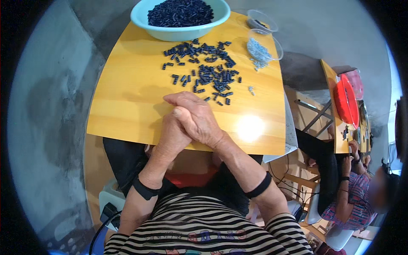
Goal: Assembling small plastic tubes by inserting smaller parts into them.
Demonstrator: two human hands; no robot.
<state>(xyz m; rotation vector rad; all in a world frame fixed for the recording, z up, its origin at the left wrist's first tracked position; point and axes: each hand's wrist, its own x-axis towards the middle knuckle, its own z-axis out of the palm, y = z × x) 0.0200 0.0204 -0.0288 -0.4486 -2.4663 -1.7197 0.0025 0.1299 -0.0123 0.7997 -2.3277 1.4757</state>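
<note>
Above the near part of the yellow tabletop point(123, 106), my two hands are clasped together. My left hand point(173, 129) lies lower, on the left side of the clasp. Folded over it from the right is my right hand point(200, 119), with its thumb across the left one. The fingers are closed around each other, and nothing shows in them. Just beyond my fingertips is a loose spread of short dark cylindrical pieces point(214, 76), in two rough heaps. Neither hand touches these pieces.
A light-blue basin point(140, 19) full of similar dark pieces stands at the far edge. Two clear bowls stand far right; small silvery-blue parts point(259, 53) spill from the nearer bowl point(277, 46). Further right, another person point(346, 199) sits at a table with a red basin point(346, 102).
</note>
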